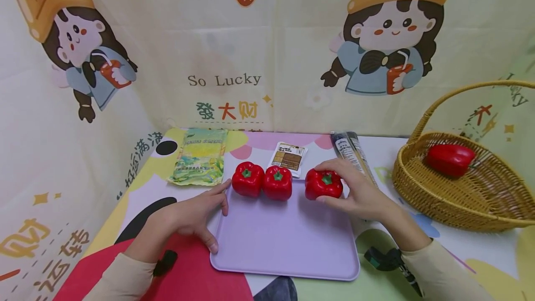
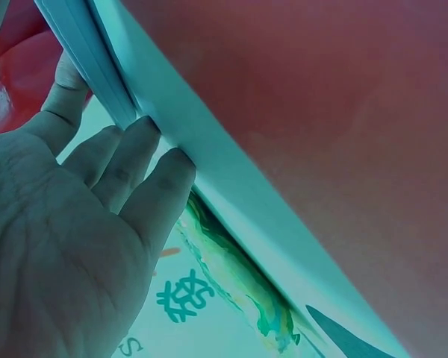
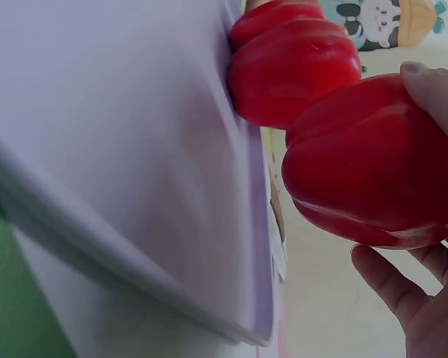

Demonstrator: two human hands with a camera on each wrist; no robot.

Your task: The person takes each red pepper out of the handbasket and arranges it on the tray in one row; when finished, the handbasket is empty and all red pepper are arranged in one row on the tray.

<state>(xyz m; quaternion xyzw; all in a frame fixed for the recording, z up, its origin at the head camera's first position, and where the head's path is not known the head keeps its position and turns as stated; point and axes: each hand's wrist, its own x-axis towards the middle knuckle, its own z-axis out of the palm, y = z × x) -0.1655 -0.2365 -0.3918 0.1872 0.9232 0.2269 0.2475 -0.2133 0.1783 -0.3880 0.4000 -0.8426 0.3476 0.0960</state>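
My right hand point(image 1: 361, 194) grips a red bell pepper point(image 1: 323, 184) over the back right part of the purple tray point(image 1: 288, 240); in the right wrist view the thumb and fingers lie around that pepper point(image 3: 377, 164). Two more red peppers, one point(image 1: 247, 179) at the tray's back left corner and another point(image 1: 277, 183) beside it, stand side by side. My left hand point(image 1: 188, 217) rests at the tray's left edge with its fingers extended. In the left wrist view the fingers of this hand point(image 2: 82, 201) are spread against the tray's side.
A wicker basket point(image 1: 439, 203) with one red pepper point(image 1: 450, 160) in it stands at the right. Behind the tray lie a green-yellow packet point(image 1: 201, 157), a small white packet point(image 1: 288, 158) and a long dark package point(image 1: 353, 152). A printed cloth point(image 1: 292, 59) hangs at the back.
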